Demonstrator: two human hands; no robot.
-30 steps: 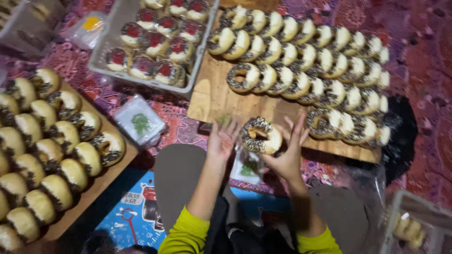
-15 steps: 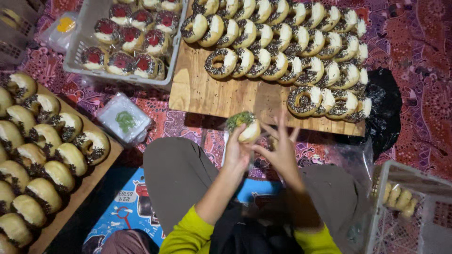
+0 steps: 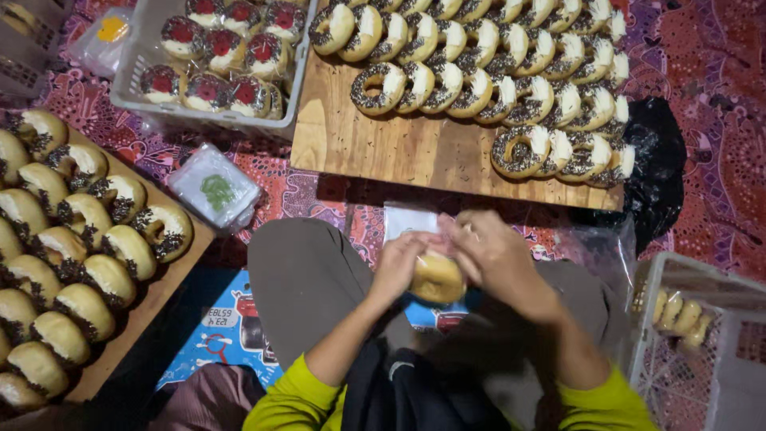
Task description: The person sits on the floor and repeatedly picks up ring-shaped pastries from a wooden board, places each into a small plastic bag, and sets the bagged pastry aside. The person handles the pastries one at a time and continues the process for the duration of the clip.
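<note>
Over the lap, a plain round donut [image 3: 436, 278] is held between both hands. It is gripped from its left side by the left hand [image 3: 399, 263], fingers curled onto it. It is covered from above and the right by the right hand [image 3: 495, 255], which is closed on it too. Just past the hands, a clear plastic bag [image 3: 408, 221] is seen. Farther out, a wooden board [image 3: 375, 148] is loaded with sprinkled donuts [image 3: 519, 152].
</note>
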